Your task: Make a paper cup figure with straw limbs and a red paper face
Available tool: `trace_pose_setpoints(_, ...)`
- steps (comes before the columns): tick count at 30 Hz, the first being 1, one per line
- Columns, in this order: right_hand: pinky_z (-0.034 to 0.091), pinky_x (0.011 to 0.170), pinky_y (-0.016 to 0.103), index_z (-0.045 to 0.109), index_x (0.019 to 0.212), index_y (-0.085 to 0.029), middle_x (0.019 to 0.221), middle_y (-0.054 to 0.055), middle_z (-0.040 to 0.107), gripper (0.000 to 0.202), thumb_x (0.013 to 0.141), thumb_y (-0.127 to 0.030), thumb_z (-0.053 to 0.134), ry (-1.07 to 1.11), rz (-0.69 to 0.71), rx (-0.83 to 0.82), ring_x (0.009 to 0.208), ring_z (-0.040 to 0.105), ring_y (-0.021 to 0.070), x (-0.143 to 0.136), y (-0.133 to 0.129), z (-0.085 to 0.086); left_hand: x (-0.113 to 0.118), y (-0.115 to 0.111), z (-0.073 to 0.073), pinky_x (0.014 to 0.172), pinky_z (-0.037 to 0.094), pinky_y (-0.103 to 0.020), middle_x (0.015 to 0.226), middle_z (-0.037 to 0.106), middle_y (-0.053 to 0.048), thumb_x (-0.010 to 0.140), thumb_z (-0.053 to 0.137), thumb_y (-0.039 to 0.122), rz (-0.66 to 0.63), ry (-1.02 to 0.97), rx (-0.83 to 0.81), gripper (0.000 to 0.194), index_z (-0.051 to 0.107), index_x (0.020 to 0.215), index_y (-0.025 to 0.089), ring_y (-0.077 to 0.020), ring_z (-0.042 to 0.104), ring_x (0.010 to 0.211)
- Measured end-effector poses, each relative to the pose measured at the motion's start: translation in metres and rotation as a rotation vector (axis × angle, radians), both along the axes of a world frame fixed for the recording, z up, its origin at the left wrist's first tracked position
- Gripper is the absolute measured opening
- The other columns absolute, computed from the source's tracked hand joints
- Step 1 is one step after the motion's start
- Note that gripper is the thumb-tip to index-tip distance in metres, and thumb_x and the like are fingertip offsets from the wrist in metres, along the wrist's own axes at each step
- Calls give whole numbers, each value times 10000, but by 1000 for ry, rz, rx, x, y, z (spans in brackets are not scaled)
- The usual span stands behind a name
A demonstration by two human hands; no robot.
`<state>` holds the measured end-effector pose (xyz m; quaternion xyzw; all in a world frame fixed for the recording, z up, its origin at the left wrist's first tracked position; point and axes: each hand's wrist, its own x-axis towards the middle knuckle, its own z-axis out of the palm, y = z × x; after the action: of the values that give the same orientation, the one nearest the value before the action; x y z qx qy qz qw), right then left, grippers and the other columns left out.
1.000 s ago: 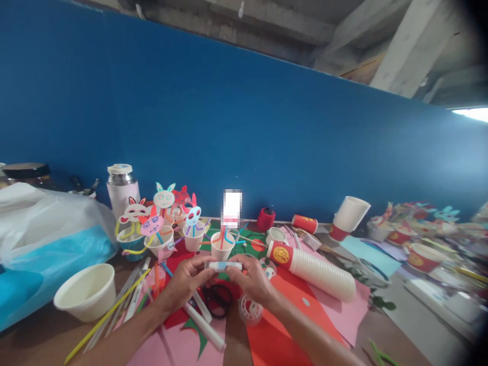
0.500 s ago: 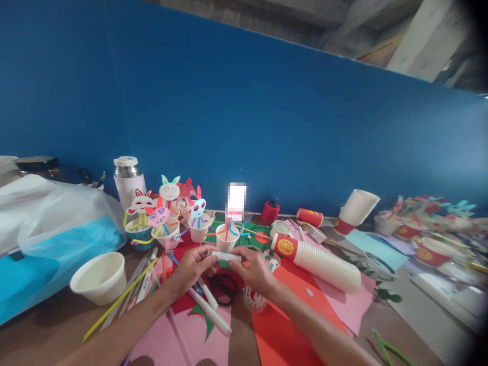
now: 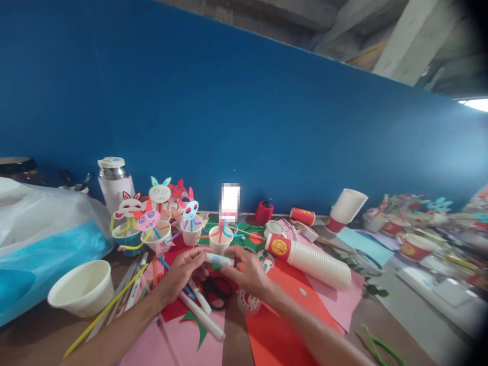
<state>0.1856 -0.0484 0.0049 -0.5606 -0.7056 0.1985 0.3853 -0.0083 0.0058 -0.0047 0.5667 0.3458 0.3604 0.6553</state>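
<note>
L hand [image 3: 186, 267]: grip closed, fingertips pinching one end of white tube [image 3: 219, 259]. R hand [image 3: 249, 272]: grip closed on opp. end. White tube: blue markings, type n/k; held betw. hands over counter [image 3: 235, 351], R end slightly lower. Handling (judged): light pinch, ends in line. Edges: paper cup [image 3: 221, 246] w/ coloured stems just beyond, contact unclear; blk scissors [image 3: 210, 292] below; cup stack [image 3: 322, 265] to R, lying. Room (judged): best near side, above pink paper [image 3: 204, 353] & red-orange paper [image 3: 280, 328].
</note>
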Motion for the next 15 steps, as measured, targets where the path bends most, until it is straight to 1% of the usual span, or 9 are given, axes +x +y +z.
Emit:
trace_pose_setpoints(2,397,639,228,618,941,-191,769,-2,643,190,761,-254,628,-16,-16,21,671,551,142,0,0,0,0,0,-1,503,421,-210,601,643,-4,797,593,410,-7,4,8,409,573,1087,123,-142,586,551)
trace_pose_setpoints(4,391,654,231,633,867,-189,759,1,638,103,802,-256,588,-31,-19,40,690,554,144,1,0,-1,0,-1,1,494,418,-205,615,641,-3,774,610,417,-8,12,9,403,576,1057,131,-139,584,553)
trace_pose_setpoints(6,381,638,226,636,838,-186,732,-2,625,132,850,-271,536,-43,-9,44,677,548,136,2,0,-3,1,-4,4,497,424,-205,635,642,-6,739,635,429,-4,22,8,407,582,1018,137,-137,582,559)
trace_pose_setpoints(9,361,609,221,636,844,-184,716,-4,622,190,894,-283,482,-75,4,37,659,542,129,3,0,-4,3,-7,7,474,411,-203,641,635,-6,708,649,456,6,62,23,427,588,992,144,-136,573,550)
trace_pose_setpoints(11,356,618,227,638,835,-183,728,3,635,213,907,-282,464,-105,1,48,673,549,133,3,-2,-6,4,-7,6,448,386,-199,617,622,0,710,635,482,2,104,45,440,592,989,144,-129,553,515)
trace_pose_setpoints(15,353,682,258,653,878,-199,802,15,673,188,899,-286,487,-161,-3,99,739,571,157,2,-3,-8,3,-2,-5,429,346,-194,580,588,14,748,576,526,-1,156,65,440,598,959,141,-111,508,470)
